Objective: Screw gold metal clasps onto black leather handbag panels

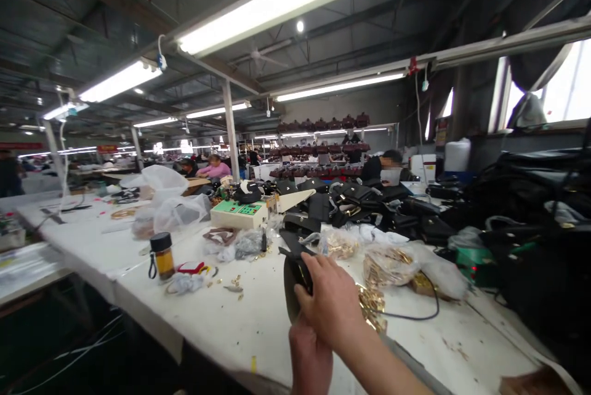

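A small black leather-look bag [292,281] is held up above the white table, its flap edge pointing away from me. My right hand [335,296] grips its near side, with the thumb and fingers bent over the edge. My left hand [308,343] is below and partly behind the right one, at the bag's lower end; its fingers are mostly hidden by the bag and the right hand. Gold metal fittings [370,306] lie loose just right of my hands. Beyond the bag sit clear plastic bags of gold fittings [388,264].
A cream machine with a green panel [240,213] stands farther back. A capped bottle of amber liquid [162,256] and red-handled pliers [196,267] are to the left. Many black bags [351,198] are piled behind. A black cable [415,317] loops at right. Co-workers sit farther off.
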Tool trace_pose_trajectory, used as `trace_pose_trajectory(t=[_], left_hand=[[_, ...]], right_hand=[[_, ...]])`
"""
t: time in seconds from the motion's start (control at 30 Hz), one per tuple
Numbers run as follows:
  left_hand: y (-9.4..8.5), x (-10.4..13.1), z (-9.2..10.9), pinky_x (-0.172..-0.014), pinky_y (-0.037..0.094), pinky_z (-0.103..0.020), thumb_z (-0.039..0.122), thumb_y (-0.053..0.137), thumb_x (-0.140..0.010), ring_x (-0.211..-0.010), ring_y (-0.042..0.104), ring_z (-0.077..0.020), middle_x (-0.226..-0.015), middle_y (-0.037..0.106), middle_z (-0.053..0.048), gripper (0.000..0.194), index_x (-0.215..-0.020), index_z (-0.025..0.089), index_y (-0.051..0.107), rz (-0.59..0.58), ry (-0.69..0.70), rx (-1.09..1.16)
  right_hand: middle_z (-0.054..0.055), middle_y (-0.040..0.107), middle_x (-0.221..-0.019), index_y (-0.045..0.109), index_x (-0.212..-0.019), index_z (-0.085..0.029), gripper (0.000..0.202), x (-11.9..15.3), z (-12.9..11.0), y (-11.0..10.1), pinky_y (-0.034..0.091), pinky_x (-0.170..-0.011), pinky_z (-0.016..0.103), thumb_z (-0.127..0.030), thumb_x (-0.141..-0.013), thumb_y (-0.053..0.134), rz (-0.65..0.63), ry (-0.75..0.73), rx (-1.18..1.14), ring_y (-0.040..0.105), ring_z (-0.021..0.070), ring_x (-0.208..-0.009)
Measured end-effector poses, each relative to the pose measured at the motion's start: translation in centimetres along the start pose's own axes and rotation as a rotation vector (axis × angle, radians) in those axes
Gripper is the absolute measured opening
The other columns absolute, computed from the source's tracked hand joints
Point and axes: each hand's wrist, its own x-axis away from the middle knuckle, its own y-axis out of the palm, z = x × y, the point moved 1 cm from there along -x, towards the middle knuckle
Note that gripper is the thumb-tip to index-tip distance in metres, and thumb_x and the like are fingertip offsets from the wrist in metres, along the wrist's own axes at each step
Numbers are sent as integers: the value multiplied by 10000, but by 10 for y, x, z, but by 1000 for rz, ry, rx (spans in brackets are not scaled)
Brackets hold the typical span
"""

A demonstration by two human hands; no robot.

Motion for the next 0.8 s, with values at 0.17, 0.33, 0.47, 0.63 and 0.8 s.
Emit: trace_pose_trajectory(t=[0.17, 0.33, 0.47, 0.63, 0.8], left_hand=[[9, 23, 49, -732, 567, -280, 297, 492, -980, -828, 730, -226, -906, 755, -97, 262, -970, 188, 730, -235, 126, -200], [-16, 25, 101, -651, 543, -234, 273, 577, -967, -684, 684, -160, -836, 746, -31, 177, -1050, 227, 727, -455, 260, -319], [-47, 1, 114, -985, 522, -430, 286, 642, -931, -1090, 667, -272, -1156, 729, -93, 281, -1203, 224, 685, -223, 559, -510], [-44, -7, 109, -1093, 440, -485, 329, 662, -924, -981, 717, -256, -1054, 777, -34, 208, -1108, 261, 732, -473, 477, -670], [-24, 9, 104, -765, 511, -266, 381, 606, -949, -866, 730, -195, -940, 790, 35, 184, -993, 327, 776, -707, 180, -617]], right_hand=[[34, 781, -1082, 796, -1100, -272, 429, 36, 44, -16, 501, -947, 359, -100, -816, 525, -48, 130, -242, 706, 260, -1046], [21, 780, -888, 814, -1011, -201, 335, 72, 87, -33, 512, -768, 298, -197, -770, 581, -151, 260, -763, 692, 217, -837], [-9, 724, -738, 806, -949, -189, 281, 104, 96, -45, 386, -568, 232, -242, -720, 652, -282, 379, -988, 560, 126, -589], [-13, 695, -704, 793, -948, -182, 288, 131, 103, -47, 321, -537, 227, -258, -690, 689, -300, 483, -1044, 491, 99, -537], [-12, 695, -716, 786, -990, -170, 305, 151, 120, -42, 331, -545, 231, -291, -721, 707, -311, 519, -1013, 495, 101, -545]])
